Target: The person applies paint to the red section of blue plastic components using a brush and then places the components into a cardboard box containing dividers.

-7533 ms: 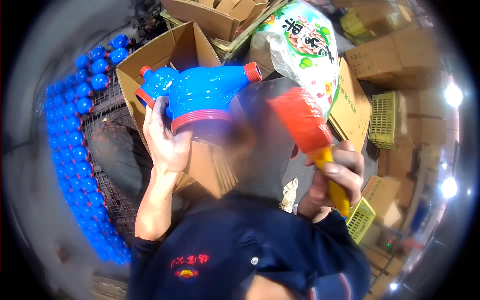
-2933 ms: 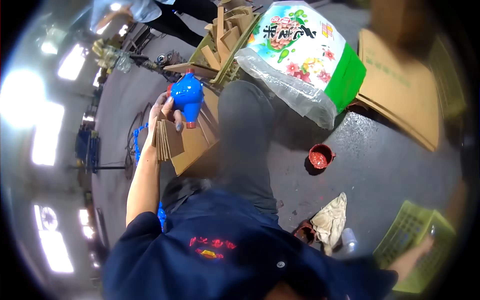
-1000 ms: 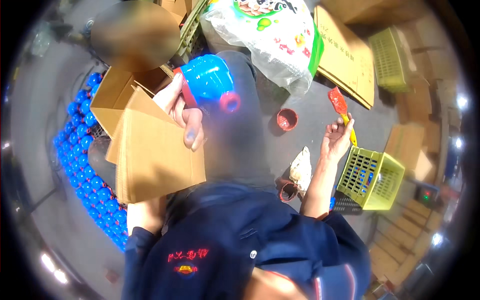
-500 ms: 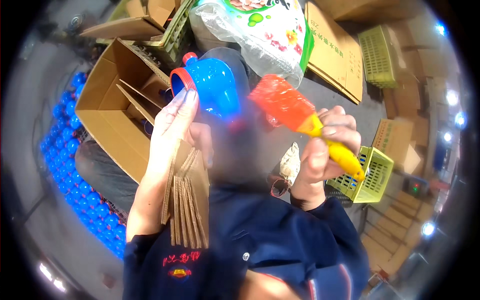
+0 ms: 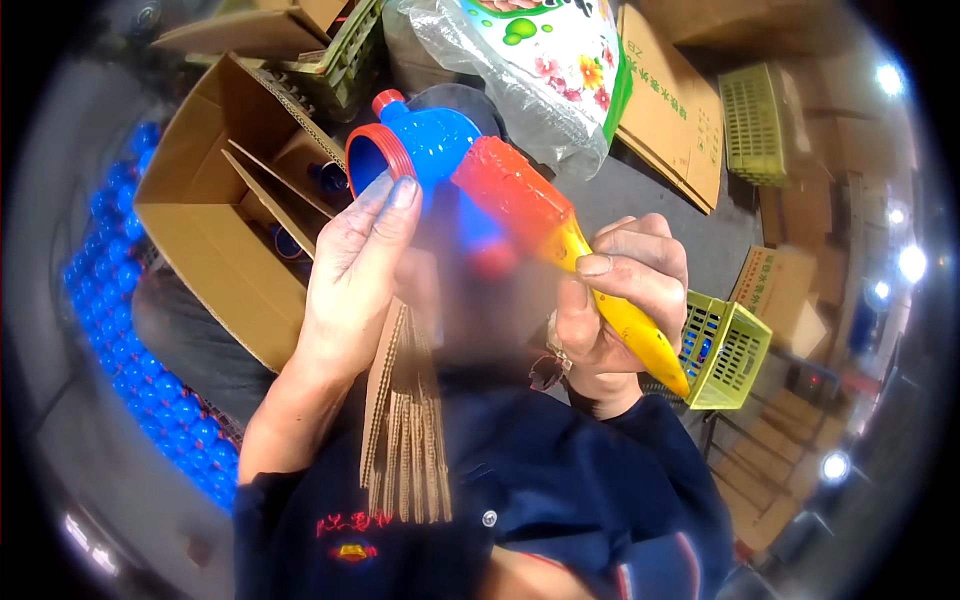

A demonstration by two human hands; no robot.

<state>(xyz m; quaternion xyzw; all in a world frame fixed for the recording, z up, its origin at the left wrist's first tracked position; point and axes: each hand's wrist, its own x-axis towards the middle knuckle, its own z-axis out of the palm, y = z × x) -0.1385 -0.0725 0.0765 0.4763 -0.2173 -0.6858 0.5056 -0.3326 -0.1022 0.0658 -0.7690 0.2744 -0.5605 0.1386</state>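
My left hand point(image 5: 352, 255) grips a blue casing point(image 5: 432, 135) by its red threaded rim, thumb on the rim; the wide mouth faces left and a small red neck sticks up. A stack of folded cardboard strips point(image 5: 405, 440) hangs below that palm; whether the fingers also hold it I cannot tell. Closed around a yellow handle, my right hand point(image 5: 648, 268) holds a paintbrush point(image 5: 512, 195) with a wet-looking red head. The brush tip is at the casing's right side, and touching cannot be made out. Below the casing, the view is blurred.
On the left stands an open cardboard box point(image 5: 215, 235) with dividers and dark blue parts inside. Beyond it lie many blue balls point(image 5: 150, 370) with red bits. A printed plastic bag point(image 5: 540, 60), flat cartons point(image 5: 670, 115) and green crates point(image 5: 728, 355) stand ahead and right.
The brush has moved left, from apart from the casing to beside it. My left hand and the casing have shifted slightly, and the cardboard strips now hang a little farther right.
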